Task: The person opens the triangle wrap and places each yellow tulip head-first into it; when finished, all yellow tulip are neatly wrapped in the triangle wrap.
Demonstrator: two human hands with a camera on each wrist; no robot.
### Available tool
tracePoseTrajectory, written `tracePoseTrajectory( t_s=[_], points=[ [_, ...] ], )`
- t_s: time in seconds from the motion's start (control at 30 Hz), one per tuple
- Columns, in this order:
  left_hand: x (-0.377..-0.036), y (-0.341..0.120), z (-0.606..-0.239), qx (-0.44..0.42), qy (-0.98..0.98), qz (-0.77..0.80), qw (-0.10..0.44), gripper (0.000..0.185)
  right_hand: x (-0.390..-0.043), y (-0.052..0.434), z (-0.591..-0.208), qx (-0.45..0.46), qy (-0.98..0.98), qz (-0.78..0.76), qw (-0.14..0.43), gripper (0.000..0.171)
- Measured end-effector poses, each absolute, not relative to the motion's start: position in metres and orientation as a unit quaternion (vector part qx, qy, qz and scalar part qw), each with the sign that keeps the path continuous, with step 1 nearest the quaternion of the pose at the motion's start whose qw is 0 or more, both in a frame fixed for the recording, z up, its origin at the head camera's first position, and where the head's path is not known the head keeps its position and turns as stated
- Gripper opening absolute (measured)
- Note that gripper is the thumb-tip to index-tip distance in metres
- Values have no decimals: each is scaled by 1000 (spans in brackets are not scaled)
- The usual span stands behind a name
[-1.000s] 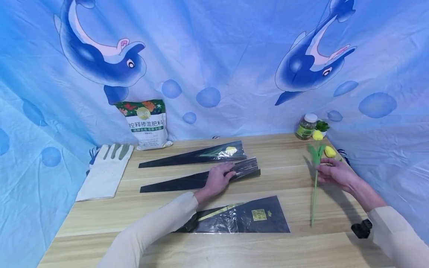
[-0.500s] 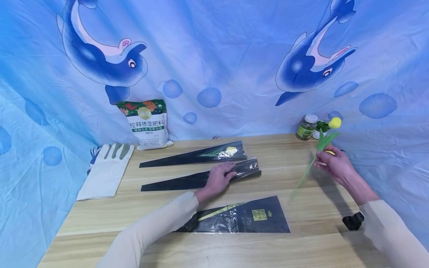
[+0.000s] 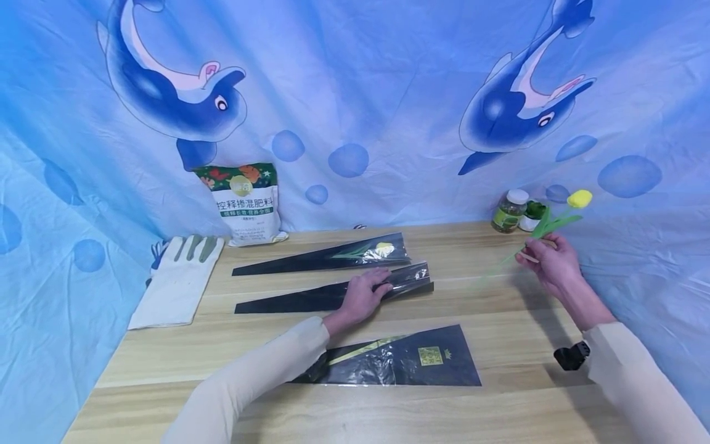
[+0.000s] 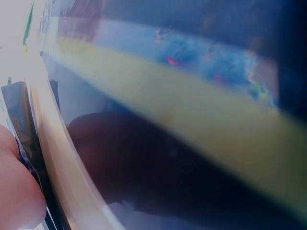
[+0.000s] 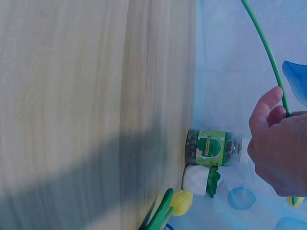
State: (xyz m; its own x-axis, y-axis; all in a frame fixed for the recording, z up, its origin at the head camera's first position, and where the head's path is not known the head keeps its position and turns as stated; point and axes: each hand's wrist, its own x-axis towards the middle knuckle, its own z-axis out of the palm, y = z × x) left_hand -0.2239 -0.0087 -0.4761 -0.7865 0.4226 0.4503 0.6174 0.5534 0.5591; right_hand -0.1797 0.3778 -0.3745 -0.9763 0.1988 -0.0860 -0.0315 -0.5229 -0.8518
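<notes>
Wooden table, blue dolphin-print cloth behind. Head view: right hand off the table at far right, fingers curled round the stem of a yellow tulip. Bloom up and right of the grip, above the knuckles; stem runs down-left out of the fist, blurred, tip clear of the table. Left hand mid-table, palm down on the wide end of the middle black sleeve, fingertips curled over the clear plastic at its mouth, pinning it. Second sleeve just beyond, yellow flower inside. Third sleeve near edge, gold label up, partly under left forearm. White gloves far left, fertilizer bag leaning on the cloth behind them. Jar and small white pot at far right corner, just left of the raised bloom.

Left wrist view: very close, blurred. Dark glossy film and a yellow stripe fill it; bit of skin bottom left touching the film edge. Grip not readable here.

Right wrist view: right hand at right edge, clenched on the green stem, stem leaving the fist upward in frame. Jar and white pot against the cloth at table edge. Another yellow tulip lying beside the pot, apart from the hand.
</notes>
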Motion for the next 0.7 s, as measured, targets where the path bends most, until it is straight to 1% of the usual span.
tracePoseTrajectory(
  t_s=[0.13, 0.37, 0.6, 0.7],
  points=[
    [-224, -10, -475, -298, -873, -363, 131, 35, -182, 373, -374, -95, -468, 875, 81, 32],
    [-225, -10, -473, -299, -874, -363, 126, 36, -189, 363, -376, -107, -435, 883, 139, 35],
    [-225, -10, -472, -303, -873, -357, 138, 35, -196, 350, -383, -128, -444, 873, 157, 34],
    [-224, -10, -473, -303, -872, -359, 139, 35, -199, 342, -388, -119, -455, 866, 169, 32]
  ],
)
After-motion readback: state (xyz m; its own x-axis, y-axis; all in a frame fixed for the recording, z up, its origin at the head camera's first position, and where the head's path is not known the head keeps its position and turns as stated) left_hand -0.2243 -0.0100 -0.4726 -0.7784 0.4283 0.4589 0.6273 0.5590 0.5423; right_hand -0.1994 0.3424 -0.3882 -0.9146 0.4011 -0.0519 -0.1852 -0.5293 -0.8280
